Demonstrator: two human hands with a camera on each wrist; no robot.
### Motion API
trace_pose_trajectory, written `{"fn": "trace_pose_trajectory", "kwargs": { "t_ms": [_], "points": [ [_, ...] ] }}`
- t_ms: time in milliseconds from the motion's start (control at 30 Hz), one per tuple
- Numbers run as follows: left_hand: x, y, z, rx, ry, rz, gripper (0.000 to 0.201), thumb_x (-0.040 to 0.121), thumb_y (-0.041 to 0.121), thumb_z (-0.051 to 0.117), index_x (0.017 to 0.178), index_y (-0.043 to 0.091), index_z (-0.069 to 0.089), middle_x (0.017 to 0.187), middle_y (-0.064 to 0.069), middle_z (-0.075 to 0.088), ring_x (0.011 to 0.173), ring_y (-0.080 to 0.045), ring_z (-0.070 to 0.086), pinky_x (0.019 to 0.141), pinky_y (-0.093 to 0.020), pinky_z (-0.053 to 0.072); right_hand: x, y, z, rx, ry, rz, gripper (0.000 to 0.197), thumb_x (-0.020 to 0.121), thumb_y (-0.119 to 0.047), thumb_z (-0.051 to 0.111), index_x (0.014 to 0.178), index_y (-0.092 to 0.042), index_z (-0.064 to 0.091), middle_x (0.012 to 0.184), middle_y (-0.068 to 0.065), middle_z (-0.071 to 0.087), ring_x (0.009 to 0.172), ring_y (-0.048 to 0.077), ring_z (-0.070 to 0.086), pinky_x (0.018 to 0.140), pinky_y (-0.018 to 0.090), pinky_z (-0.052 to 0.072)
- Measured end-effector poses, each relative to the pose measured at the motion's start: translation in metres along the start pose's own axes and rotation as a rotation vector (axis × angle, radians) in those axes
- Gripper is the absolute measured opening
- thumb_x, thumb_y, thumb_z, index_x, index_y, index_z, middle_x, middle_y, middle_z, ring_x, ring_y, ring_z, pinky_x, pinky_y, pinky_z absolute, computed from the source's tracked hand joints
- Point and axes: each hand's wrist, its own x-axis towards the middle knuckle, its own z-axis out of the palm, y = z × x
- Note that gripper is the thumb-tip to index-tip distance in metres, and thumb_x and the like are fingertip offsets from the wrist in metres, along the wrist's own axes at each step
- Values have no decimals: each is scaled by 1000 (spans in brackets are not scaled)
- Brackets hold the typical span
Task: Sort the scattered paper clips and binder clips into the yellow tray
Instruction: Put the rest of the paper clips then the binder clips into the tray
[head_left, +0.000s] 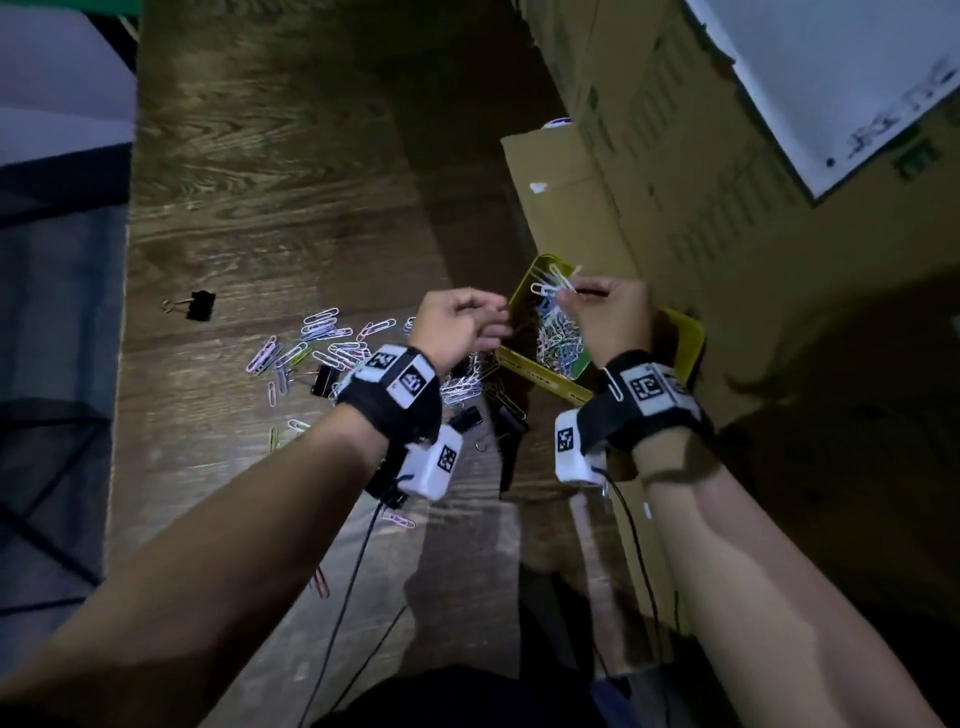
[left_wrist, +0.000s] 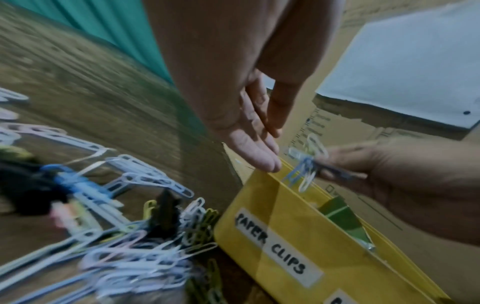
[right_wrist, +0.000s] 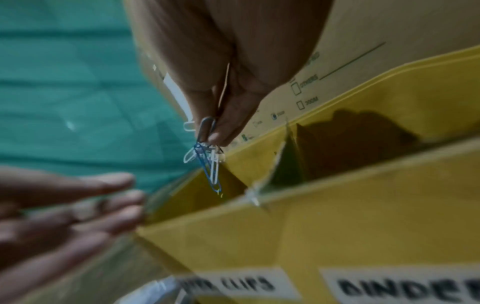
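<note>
- Head view: we see the right hand (head_left: 608, 317) raised over the yellow tray (head_left: 685, 338), its fingers curled and pinching a small bunch of paper clips (head_left: 553, 283) above the tray's left compartment, where a heap of coloured clips (head_left: 558, 343) already lies.
- The left hand (head_left: 462, 322) hangs just left of the tray with loosely bent fingers and nothing in it.
- Scattered paper clips (head_left: 322, 343) lie on the wooden table (head_left: 260, 182) to the left of the left hand; one black binder clip (head_left: 200, 305) sits well apart at the far left, another (head_left: 323, 380) among the clips.
- Cardboard boxes (head_left: 675, 130) stand against the tray's far side.
- Left wrist view: the left hand's fingers (left_wrist: 254, 148) are straight and empty, their tips near the tray's rim (left_wrist: 275, 179). A label on the tray wall (left_wrist: 272, 246) reads "PAPER CLIPS". Opposite, the right hand pinches the bunch of blue and white clips over that compartment.
- Right wrist view: thumb and fingertips (right_wrist: 223, 131) pinch the bunch, which dangles above the "PAPER CLIPS" compartment beside a divider (right_wrist: 280, 160). The neighbouring compartment's label begins "BINDE"; what lies in it we cannot tell.
</note>
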Motion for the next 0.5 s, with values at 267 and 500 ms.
{"fn": "trace_pose_trajectory", "kwargs": {
  "t_ms": [267, 500],
  "points": [
    [-57, -46, -111, 9, 99, -28, 11, 87, 4, 58, 96, 4, 64, 72, -5, 71, 58, -14, 66, 54, -24, 54, -9, 24, 26, -396, -199, -89, 39, 86, -16, 64, 124, -18, 59, 107, 4, 68, 107, 28, 59, 98, 46, 46],
    [-108, -133, -227, 599, 248, 74, 31, 88, 2, 57, 118, 9, 60, 123, -9, 59, 108, -18, 56, 95, -25, 40, -92, -12, 49, -231, -366, -366, 32, 88, -14, 60, 119, -20, 62, 90, -8, 65, 85, 8, 63, 85, 28, 53]
  ]
}}
